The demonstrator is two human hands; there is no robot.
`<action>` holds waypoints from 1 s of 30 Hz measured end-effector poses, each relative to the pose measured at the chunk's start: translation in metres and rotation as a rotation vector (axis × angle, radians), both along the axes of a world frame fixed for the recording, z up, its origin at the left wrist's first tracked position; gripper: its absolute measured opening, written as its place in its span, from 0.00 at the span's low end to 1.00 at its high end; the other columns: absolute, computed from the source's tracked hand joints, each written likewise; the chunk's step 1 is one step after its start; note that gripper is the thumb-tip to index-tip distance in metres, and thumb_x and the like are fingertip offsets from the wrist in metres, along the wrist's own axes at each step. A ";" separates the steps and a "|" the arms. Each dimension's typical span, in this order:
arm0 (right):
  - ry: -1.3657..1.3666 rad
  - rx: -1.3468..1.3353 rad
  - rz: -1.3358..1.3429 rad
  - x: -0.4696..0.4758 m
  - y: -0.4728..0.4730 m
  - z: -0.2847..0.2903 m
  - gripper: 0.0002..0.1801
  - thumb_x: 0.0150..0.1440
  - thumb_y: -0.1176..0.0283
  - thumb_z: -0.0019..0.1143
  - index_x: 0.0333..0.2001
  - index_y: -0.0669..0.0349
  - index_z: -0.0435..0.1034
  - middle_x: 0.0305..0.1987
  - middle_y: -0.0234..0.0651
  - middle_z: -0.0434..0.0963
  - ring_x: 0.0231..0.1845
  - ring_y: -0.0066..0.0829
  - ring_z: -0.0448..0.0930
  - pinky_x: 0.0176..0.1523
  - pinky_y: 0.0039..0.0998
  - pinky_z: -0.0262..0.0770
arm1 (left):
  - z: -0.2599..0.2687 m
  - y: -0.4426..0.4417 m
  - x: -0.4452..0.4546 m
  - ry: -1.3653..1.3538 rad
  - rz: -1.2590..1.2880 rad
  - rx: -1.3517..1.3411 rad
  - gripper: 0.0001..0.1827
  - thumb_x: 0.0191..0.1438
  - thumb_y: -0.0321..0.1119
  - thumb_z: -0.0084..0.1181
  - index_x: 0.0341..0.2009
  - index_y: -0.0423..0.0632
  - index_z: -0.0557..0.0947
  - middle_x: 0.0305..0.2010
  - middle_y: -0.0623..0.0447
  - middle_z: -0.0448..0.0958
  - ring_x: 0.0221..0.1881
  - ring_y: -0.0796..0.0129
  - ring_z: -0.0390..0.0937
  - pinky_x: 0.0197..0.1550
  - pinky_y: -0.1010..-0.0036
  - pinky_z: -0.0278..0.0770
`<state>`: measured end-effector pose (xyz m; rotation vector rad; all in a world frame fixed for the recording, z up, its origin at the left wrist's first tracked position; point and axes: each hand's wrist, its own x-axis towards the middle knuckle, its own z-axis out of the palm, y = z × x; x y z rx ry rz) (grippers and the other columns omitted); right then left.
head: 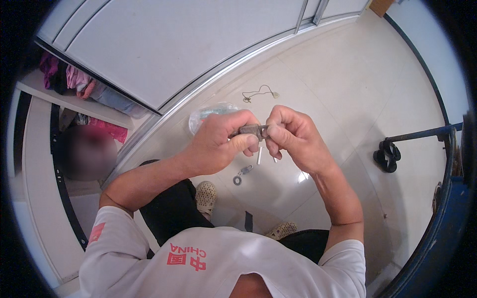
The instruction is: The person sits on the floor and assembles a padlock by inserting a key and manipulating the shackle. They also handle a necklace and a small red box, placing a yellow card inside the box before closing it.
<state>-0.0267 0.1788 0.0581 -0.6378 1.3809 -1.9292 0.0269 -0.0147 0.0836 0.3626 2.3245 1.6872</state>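
Both hands meet in front of me above the tiled floor. My left hand (227, 143) grips a small, dark, blocky metal piece (250, 129) between thumb and fingers. From its right side a thin dark part reaches to the fingertips of my right hand (292, 136), which pinch its end. Beneath the hands, a white stick-like piece (259, 155) lies on the floor, and part of another shows to its right. Nearer my feet is a small grey metal piece with a ring (237, 180). A thin cord (261, 91) with a small pale pendant lies beyond the hands.
A clear plastic bag (195, 117) with contents sits behind my left hand. Beyond it runs the track of a white sliding wardrobe door (179, 48). Clothes lie on shelves at left. Black sandals (387, 156) and a blue metal frame (417, 134) stand at right. A dark strip (249, 221) lies between my feet.
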 end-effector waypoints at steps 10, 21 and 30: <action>0.032 -0.011 0.015 -0.005 -0.002 0.002 0.13 0.59 0.64 0.49 0.27 0.60 0.63 0.18 0.28 0.68 0.19 0.15 0.66 0.23 0.18 0.63 | 0.000 0.003 -0.003 -0.032 0.019 0.087 0.05 0.53 0.29 0.48 0.31 0.41 0.74 0.25 0.55 0.76 0.29 0.77 0.73 0.34 0.79 0.71; 0.041 0.093 -0.175 -0.015 -0.004 -0.001 0.11 0.59 0.64 0.49 0.29 0.60 0.66 0.20 0.25 0.67 0.20 0.13 0.66 0.24 0.16 0.63 | -0.006 0.004 -0.014 -0.288 0.160 0.275 0.08 0.54 0.34 0.53 0.34 0.43 0.76 0.28 0.60 0.72 0.31 0.82 0.67 0.35 0.82 0.66; 0.140 0.159 -0.131 0.003 -0.020 -0.017 0.11 0.60 0.65 0.46 0.34 0.63 0.69 0.24 0.26 0.70 0.22 0.12 0.66 0.26 0.16 0.63 | -0.007 -0.001 -0.020 -0.208 0.386 0.583 0.09 0.53 0.28 0.50 0.40 0.42 0.74 0.35 0.56 0.74 0.36 0.76 0.72 0.41 0.78 0.71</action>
